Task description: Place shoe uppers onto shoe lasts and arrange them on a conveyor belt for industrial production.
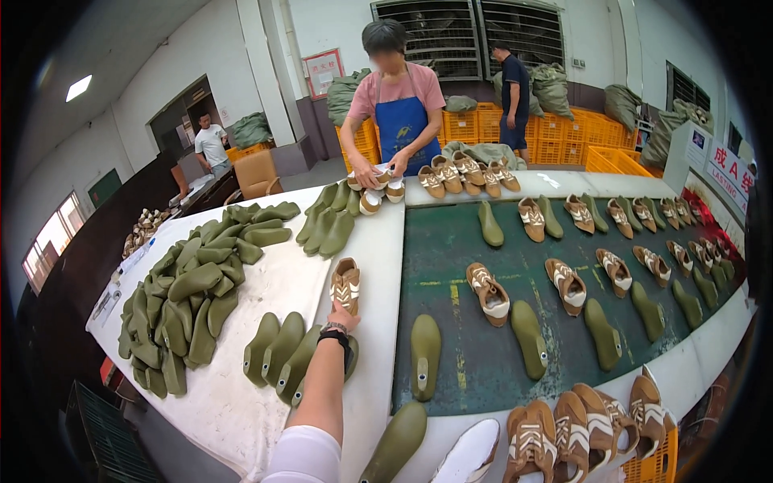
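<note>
My left hand, with a bracelet and a dark band at the wrist, reaches forward over the white table. Its fingers are closed on the near end of a brown sneaker with white stripes and laces. Beside and partly under my forearm lie several green shoe lasts. Beyond the shoe stands another group of green lasts. Close to me, at the lower edge, are one more green last and a white sole-shaped piece. My right hand is out of the picture.
A big heap of green lasts covers the table's left. The green conveyor belt carries rows of shoes and lasts. Brown sneakers line its near edge. Across the table a person in a blue apron handles shoes. Orange crates stand behind.
</note>
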Demonstrator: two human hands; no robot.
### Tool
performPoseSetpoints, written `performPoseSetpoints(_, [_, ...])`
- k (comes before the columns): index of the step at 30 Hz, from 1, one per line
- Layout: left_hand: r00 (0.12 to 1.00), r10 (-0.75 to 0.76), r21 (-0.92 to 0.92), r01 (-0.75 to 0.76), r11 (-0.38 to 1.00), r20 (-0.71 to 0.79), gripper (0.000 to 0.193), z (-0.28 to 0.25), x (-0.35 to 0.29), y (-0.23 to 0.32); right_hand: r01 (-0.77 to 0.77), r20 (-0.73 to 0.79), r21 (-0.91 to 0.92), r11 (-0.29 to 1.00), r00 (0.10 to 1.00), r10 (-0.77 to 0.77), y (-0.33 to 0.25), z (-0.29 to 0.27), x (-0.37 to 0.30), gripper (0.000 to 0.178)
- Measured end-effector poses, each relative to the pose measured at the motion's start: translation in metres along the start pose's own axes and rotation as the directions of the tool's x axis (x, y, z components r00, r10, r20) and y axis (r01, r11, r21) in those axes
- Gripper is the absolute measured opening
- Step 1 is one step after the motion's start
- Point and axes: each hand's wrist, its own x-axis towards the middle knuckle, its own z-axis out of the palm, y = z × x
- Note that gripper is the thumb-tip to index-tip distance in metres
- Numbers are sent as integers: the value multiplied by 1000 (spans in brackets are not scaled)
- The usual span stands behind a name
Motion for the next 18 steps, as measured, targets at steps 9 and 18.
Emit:
performPoseSetpoints(9, [934,263,181,-222,958,-244,20,2,12,-30,68,-7,45,997,998,-68,-4,-2,5,29])
performPoseSetpoints(18, [979,199,48,-197,979,-44,63,-9,0,12,25,121,13,1000,992,-27,34,17,14,42])
